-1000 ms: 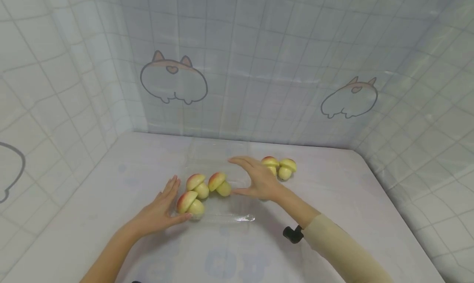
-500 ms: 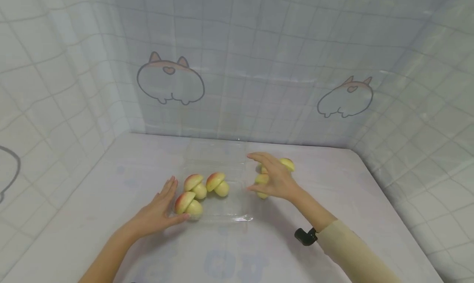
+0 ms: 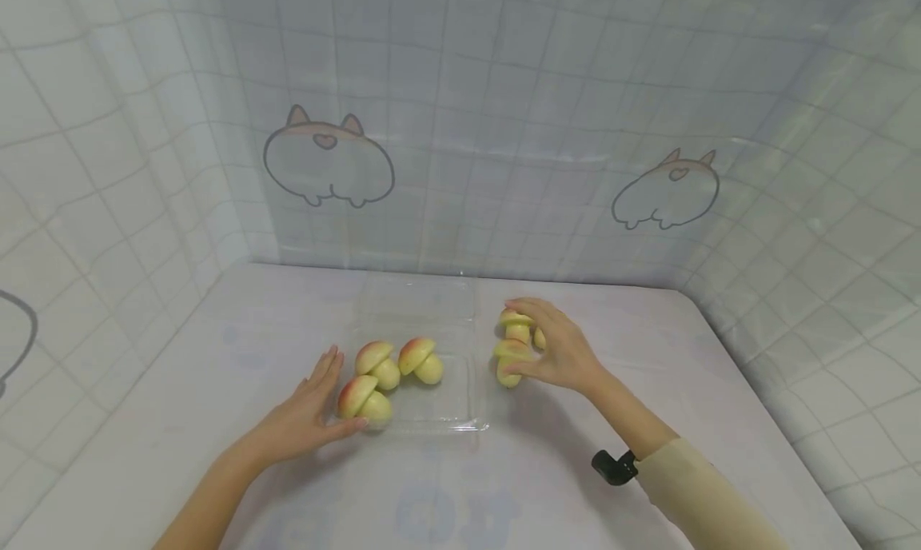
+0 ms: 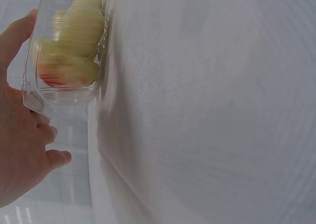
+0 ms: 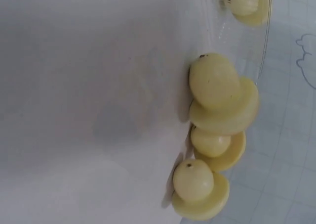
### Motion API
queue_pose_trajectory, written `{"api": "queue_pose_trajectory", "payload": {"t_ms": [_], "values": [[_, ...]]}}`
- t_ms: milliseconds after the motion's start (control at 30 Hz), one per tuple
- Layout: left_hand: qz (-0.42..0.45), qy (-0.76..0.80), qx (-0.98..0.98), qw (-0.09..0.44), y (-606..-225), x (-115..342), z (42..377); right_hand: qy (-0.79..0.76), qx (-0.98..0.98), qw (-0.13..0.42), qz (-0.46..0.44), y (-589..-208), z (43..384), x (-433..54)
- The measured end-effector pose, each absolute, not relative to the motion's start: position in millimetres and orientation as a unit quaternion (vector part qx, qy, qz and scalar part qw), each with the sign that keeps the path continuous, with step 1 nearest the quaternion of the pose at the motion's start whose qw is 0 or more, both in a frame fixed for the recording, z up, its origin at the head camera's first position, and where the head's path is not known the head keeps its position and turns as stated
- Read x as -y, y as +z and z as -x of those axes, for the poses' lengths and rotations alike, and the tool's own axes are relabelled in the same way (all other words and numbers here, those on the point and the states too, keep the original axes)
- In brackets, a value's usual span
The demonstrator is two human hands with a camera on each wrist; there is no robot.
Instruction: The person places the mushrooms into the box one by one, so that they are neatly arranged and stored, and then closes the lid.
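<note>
A hinged clear plastic container (image 3: 453,402) lies with its lid folded back. Three yellow mushroom-shaped pieces (image 3: 421,361) with red-tinged caps sit in its left half. My left hand (image 3: 305,416) rests along the container's left side, thumb at the front corner; in the left wrist view this hand (image 4: 22,145) spreads around the clear corner. To the right, my right hand (image 3: 564,352) reaches over more of these pieces, fingers and thumb spread apart around the nearest mushroom-shaped piece (image 3: 508,364). The right wrist view shows this mushroom-shaped piece (image 5: 217,85) on the table, with no fingers visible.
Two further mushroom-shaped pieces, one of them a red-topped piece (image 3: 516,324), lie behind the nearest one, partly covered by the right hand. The container's lid (image 3: 417,298) lies flat towards the back wall (image 3: 489,174). Tiled-pattern sheeting encloses the white table (image 3: 273,294) on three sides.
My right hand has moved right, from above the container to the pieces beside it. The left hand and the three pieces in the container stay put.
</note>
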State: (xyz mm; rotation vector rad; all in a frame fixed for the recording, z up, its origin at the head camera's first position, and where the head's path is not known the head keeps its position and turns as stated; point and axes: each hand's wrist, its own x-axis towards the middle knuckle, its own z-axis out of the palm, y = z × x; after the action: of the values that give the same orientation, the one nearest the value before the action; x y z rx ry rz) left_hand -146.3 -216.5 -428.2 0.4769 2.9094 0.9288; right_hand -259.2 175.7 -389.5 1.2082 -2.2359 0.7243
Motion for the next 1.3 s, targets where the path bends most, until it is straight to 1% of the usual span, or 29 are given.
{"api": "queue_pose_trajectory", "payload": {"t_ms": [700,867,1100,1300], "values": [[-0.157,0.301,-0.940,0.028,-433,220,152,0.270,0.841,0.242,-0.402,-404,253,-200],[-0.153,0.305,-0.940,0.031,-439,220,152,0.266,0.836,0.247,-0.411,-408,256,-199],[-0.157,0.302,-0.940,0.025,-436,221,153,0.262,0.831,0.266,-0.413,-413,259,-193],[-0.156,0.311,-0.937,0.032,-437,222,153,0.269,0.827,0.263,-0.418,-415,260,-187]]}}
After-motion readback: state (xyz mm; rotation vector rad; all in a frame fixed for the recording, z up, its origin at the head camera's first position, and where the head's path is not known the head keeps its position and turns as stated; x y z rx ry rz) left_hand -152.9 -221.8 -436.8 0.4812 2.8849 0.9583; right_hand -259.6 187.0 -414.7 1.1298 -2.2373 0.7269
